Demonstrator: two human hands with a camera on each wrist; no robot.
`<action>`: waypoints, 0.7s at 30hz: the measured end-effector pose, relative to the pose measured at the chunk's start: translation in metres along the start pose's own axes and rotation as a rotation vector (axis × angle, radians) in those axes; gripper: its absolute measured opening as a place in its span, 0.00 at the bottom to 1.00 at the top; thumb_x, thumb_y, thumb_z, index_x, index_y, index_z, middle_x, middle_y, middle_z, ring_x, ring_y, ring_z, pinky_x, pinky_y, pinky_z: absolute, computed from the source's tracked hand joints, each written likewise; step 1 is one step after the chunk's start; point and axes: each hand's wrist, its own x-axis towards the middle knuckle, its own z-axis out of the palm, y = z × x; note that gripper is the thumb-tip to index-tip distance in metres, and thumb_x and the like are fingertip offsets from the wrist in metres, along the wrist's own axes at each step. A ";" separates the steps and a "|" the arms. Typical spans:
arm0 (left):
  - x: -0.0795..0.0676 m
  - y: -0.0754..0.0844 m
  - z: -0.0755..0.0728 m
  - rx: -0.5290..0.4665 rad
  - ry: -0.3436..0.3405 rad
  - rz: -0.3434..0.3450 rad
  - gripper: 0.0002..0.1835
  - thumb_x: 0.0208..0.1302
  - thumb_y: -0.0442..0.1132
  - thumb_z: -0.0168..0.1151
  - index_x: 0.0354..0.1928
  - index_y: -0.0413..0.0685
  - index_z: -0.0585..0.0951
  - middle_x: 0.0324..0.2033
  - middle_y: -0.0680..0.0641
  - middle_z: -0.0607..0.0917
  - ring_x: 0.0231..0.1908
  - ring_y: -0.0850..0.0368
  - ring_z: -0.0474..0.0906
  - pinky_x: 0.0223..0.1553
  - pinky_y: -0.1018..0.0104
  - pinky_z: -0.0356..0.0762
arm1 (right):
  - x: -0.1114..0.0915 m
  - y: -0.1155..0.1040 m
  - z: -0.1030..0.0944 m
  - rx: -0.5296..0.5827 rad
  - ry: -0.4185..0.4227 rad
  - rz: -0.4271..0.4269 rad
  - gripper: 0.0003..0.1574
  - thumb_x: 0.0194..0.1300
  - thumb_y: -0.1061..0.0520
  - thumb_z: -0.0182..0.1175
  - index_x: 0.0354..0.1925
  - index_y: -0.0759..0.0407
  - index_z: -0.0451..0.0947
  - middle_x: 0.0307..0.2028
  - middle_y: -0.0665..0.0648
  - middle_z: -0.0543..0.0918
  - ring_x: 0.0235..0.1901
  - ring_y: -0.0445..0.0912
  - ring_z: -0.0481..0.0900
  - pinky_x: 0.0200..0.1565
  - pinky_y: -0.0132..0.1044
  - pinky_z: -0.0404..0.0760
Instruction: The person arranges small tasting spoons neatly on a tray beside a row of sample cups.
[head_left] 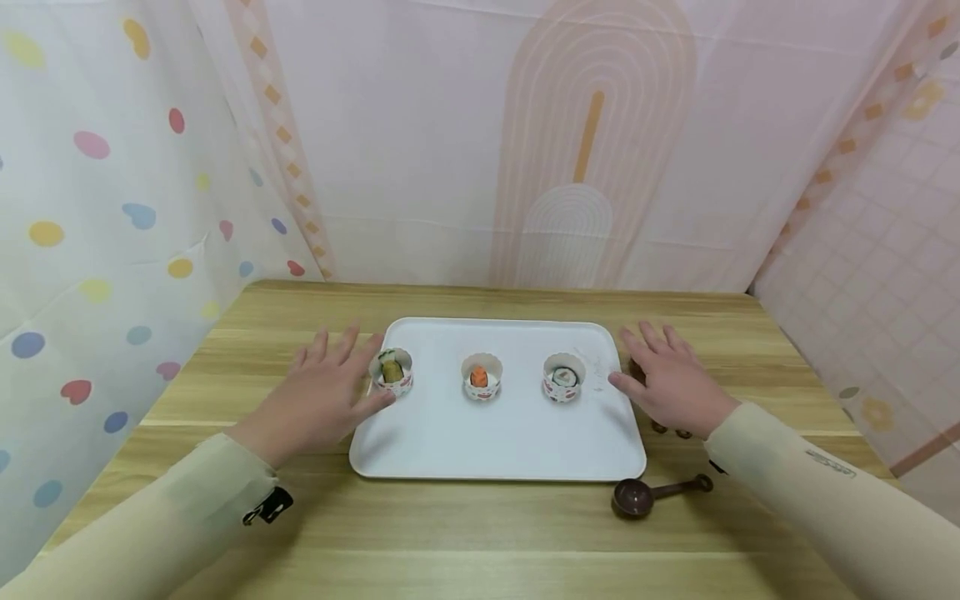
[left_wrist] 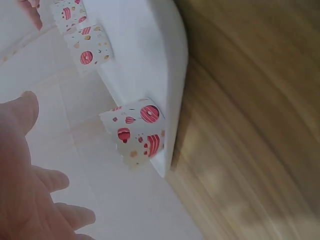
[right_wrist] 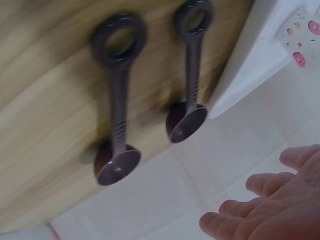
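My left hand [head_left: 318,400] hovers palm down by the left end of a white tray [head_left: 517,450], fingers spread. Its thumb is nearest a patterned paper cup [left_wrist: 135,131] there; the left wrist view shows a gap between them. My right hand [head_left: 675,387] is held over the tray's right end, fingers also spread and nothing in it. Two more paper cups stand in the row, one in the middle [head_left: 480,392] and one on the right [head_left: 561,395]. The cups hold a brownish-green piece [head_left: 392,372], an orange piece [head_left: 478,377] and a small sushi roll [head_left: 565,377].
A dark brown measuring spoon [head_left: 632,497] lies in front of the tray's right corner. The right wrist view shows two such spoons [right_wrist: 119,95] beside the tray, partly hidden under my right hand in the head view. Patterned curtains [head_left: 420,167] surround the wooden table [head_left: 465,533].
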 end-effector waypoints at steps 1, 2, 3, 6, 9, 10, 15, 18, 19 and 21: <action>-0.002 -0.001 0.000 -0.002 -0.005 0.003 0.47 0.77 0.66 0.53 0.85 0.50 0.52 0.82 0.27 0.49 0.77 0.12 0.40 0.72 0.17 0.42 | -0.002 0.002 0.000 0.005 -0.003 -0.001 0.49 0.81 0.36 0.52 0.84 0.60 0.51 0.82 0.76 0.48 0.78 0.82 0.42 0.74 0.78 0.47; -0.004 -0.002 0.000 -0.001 -0.006 0.008 0.46 0.77 0.65 0.54 0.85 0.50 0.52 0.82 0.27 0.50 0.77 0.12 0.40 0.72 0.17 0.43 | -0.003 0.003 0.000 0.007 -0.005 -0.005 0.49 0.81 0.37 0.53 0.84 0.61 0.52 0.81 0.77 0.49 0.78 0.82 0.42 0.74 0.79 0.47; -0.005 -0.002 0.000 0.001 -0.006 0.016 0.46 0.77 0.65 0.54 0.85 0.49 0.53 0.81 0.27 0.51 0.76 0.11 0.41 0.72 0.16 0.43 | -0.005 0.005 -0.001 0.004 -0.010 -0.006 0.48 0.81 0.37 0.53 0.83 0.61 0.52 0.81 0.77 0.49 0.78 0.82 0.42 0.74 0.78 0.47; -0.010 -0.004 0.001 0.009 -0.013 0.031 0.46 0.77 0.65 0.55 0.85 0.48 0.55 0.81 0.27 0.53 0.76 0.11 0.43 0.72 0.16 0.45 | -0.009 0.009 -0.001 -0.012 -0.012 -0.024 0.48 0.81 0.37 0.53 0.83 0.62 0.54 0.81 0.78 0.50 0.78 0.82 0.44 0.74 0.78 0.48; -0.015 -0.006 0.003 0.026 -0.031 0.041 0.46 0.76 0.66 0.55 0.84 0.48 0.55 0.80 0.27 0.55 0.76 0.12 0.44 0.71 0.17 0.46 | -0.012 0.013 0.000 -0.028 -0.014 -0.043 0.46 0.81 0.38 0.54 0.82 0.63 0.57 0.80 0.78 0.53 0.78 0.81 0.46 0.75 0.77 0.49; -0.017 -0.007 0.004 0.032 -0.038 0.043 0.46 0.76 0.66 0.55 0.84 0.48 0.56 0.80 0.27 0.56 0.76 0.12 0.45 0.71 0.17 0.47 | -0.014 0.014 0.000 -0.031 -0.013 -0.051 0.45 0.81 0.39 0.55 0.81 0.64 0.58 0.80 0.78 0.54 0.77 0.81 0.47 0.75 0.76 0.49; -0.022 -0.009 0.008 0.041 -0.059 0.058 0.45 0.75 0.64 0.58 0.83 0.49 0.59 0.79 0.27 0.59 0.76 0.13 0.47 0.71 0.17 0.48 | -0.021 0.019 -0.001 -0.026 -0.021 -0.066 0.42 0.81 0.42 0.56 0.80 0.64 0.61 0.79 0.79 0.56 0.77 0.80 0.50 0.76 0.73 0.52; -0.024 -0.010 0.011 0.041 -0.079 0.061 0.45 0.75 0.64 0.59 0.83 0.49 0.59 0.80 0.27 0.59 0.76 0.14 0.47 0.71 0.17 0.49 | -0.026 0.021 -0.003 0.000 -0.028 -0.062 0.42 0.81 0.43 0.56 0.80 0.63 0.62 0.79 0.78 0.55 0.77 0.81 0.49 0.75 0.74 0.53; -0.024 -0.011 0.012 0.040 -0.083 0.064 0.45 0.74 0.64 0.59 0.83 0.49 0.59 0.79 0.28 0.59 0.76 0.14 0.47 0.71 0.17 0.50 | -0.028 0.021 -0.004 0.006 -0.032 -0.062 0.41 0.81 0.43 0.56 0.80 0.63 0.62 0.79 0.78 0.55 0.77 0.82 0.49 0.75 0.74 0.53; -0.025 -0.012 0.014 0.040 -0.098 0.067 0.45 0.74 0.65 0.58 0.83 0.49 0.60 0.79 0.28 0.60 0.76 0.14 0.48 0.70 0.17 0.51 | -0.030 0.023 -0.005 0.003 -0.034 -0.069 0.41 0.80 0.43 0.57 0.79 0.62 0.63 0.79 0.77 0.56 0.76 0.81 0.51 0.75 0.74 0.55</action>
